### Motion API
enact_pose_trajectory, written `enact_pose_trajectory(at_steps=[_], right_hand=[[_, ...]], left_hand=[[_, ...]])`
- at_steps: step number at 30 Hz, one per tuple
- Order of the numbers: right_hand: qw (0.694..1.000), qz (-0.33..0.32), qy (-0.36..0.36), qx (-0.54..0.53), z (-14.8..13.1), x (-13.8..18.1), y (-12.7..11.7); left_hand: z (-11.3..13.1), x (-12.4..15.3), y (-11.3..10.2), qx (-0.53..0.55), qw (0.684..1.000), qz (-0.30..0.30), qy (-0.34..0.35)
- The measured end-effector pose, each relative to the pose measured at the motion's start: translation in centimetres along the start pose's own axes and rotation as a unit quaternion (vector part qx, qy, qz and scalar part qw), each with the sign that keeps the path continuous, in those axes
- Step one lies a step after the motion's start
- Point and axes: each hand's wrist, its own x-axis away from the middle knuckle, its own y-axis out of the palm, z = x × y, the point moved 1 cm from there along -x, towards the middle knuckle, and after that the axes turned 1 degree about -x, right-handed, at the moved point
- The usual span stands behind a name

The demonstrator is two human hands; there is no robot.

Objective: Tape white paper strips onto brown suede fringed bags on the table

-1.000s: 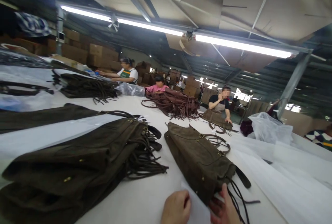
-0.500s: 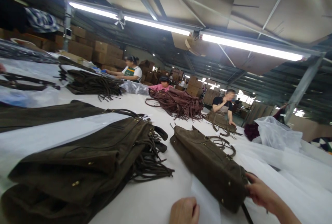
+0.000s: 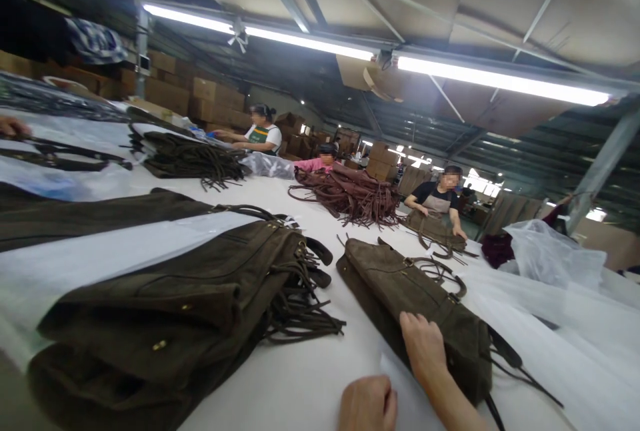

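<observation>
A dark olive handbag [image 3: 380, 271] with thin handles lies on its side on the white table [image 3: 310, 378]. My right hand [image 3: 424, 344] rests on the near part of this bag, fingers bent and pressed against it; the fingertips are hidden. At the bottom edge my left hand [image 3: 367, 404] is closed in a fist beside a thin white sheet [image 3: 400, 371]; its palm is out of sight. To the left lies a stack of olive bags [image 3: 165, 311] with dark straps [image 3: 305, 318] hanging from its end.
Maroon bags [image 3: 350, 194] are heaped further back, with another olive pile [image 3: 190, 154] at left. Clear plastic [image 3: 555, 258] sits at right. Several co-workers stand around the table, one handling an olive bag [image 3: 435, 230]. A co-worker's hand [image 3: 14, 127] shows at far left.
My right hand has moved left from the bag's right end onto its near part. A strap at that end now lies stretched out on the table. My left hand stays closed.
</observation>
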Motion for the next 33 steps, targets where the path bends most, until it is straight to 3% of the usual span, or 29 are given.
enact_pose_trajectory(at_steps=[3,6,12,16,19,22,24,27,30,33], right_hand=[[0.998,-0.042,-0.052,-0.004,0.0,0.3,2.1],[0.990,-0.118,-0.067,-0.037,-0.1,-0.3,2.1],[0.988,-0.155,0.017,-0.008,-2.9,-3.0,0.6],[0.984,-0.171,0.051,0.018,-4.5,-4.1,1.3],[0.981,-0.184,0.052,0.036,-4.1,-4.5,1.9],[0.992,-0.117,0.028,0.048,-1.8,-4.7,1.2],[0.996,-0.013,0.009,0.086,0.4,-4.8,0.1],[0.978,0.111,-0.047,0.169,2.9,-4.4,-0.9],[0.972,0.118,-0.090,0.183,3.6,-3.3,0.5],[0.979,0.101,-0.077,0.161,3.9,-2.7,2.6]], left_hand=[[-0.1,-0.1,0.3,0.008,1.000,-0.011,0.000],[0.2,-0.1,0.1,0.016,1.000,-0.007,0.000],[0.4,0.2,-0.5,0.039,0.999,-0.005,-0.006],[0.5,0.3,-0.4,0.031,0.999,-0.033,0.005],[0.6,0.3,-0.1,0.022,0.999,-0.034,0.012],[0.6,0.4,0.2,0.020,0.999,-0.030,0.010],[0.6,0.5,0.1,0.018,0.999,-0.033,0.015],[1.0,0.5,-0.2,0.013,0.999,-0.040,0.028],[1.4,-0.1,0.1,-0.008,0.997,-0.036,0.071],[1.3,-0.9,1.9,-0.035,0.984,-0.029,0.171]])
